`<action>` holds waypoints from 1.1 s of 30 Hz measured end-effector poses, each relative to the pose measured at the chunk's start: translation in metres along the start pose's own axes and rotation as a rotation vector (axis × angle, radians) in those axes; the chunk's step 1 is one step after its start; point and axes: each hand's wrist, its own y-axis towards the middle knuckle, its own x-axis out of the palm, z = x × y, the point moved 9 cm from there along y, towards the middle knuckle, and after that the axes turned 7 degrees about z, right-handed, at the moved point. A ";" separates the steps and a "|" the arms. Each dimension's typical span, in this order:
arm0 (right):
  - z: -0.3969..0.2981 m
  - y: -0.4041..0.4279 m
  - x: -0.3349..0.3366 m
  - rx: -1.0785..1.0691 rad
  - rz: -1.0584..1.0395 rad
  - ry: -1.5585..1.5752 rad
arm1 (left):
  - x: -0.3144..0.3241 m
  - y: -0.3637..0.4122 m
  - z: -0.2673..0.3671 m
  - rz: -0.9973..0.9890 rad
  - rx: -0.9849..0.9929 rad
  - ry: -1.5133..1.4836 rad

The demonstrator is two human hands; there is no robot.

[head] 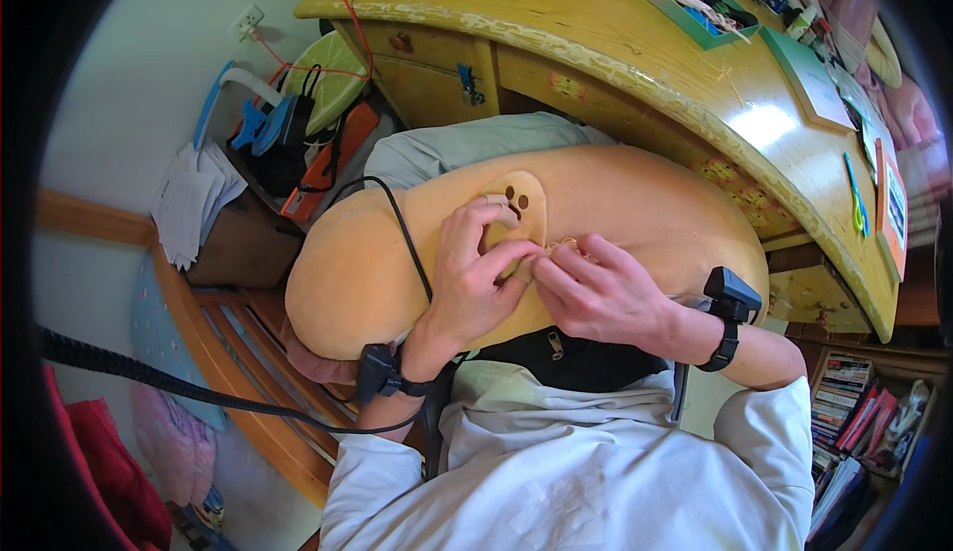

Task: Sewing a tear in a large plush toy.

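Note:
A long tan plush cushion (655,186) lies across my lap. An oval plush piece (532,216) on it bears dark brown spots like a paw pad or small face. My left hand (476,268) rests over this piece, pinching its lower right edge; tan coverings wrap some fingertips. Right beside it, my right hand (603,290) has its fingers drawn together at the same edge. Loops of yellow thread (566,244) run among those fingers. Whether a needle is between the fingertips is hidden. A line of stitching (681,234) shows farther right on the cushion.
Beyond the cushion stands a worn yellow desk (566,7). On it are a box of sewing supplies (692,4), scissors (856,193) and a green booklet (808,78). A black cable (402,231) crosses the cushion. A slatted wooden bench (253,372) is at left, books (841,395) at lower right.

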 end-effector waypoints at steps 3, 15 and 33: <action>-0.003 -0.002 0.004 -0.028 -0.039 -0.003 | 0.000 -0.001 -0.004 0.014 -0.025 -0.024; -0.037 -0.036 -0.024 0.351 -0.049 0.950 | 0.002 0.000 -0.004 0.042 -0.048 -0.046; 0.025 -0.104 -0.217 0.649 0.257 1.670 | -0.004 -0.004 -0.006 0.134 -0.027 -0.044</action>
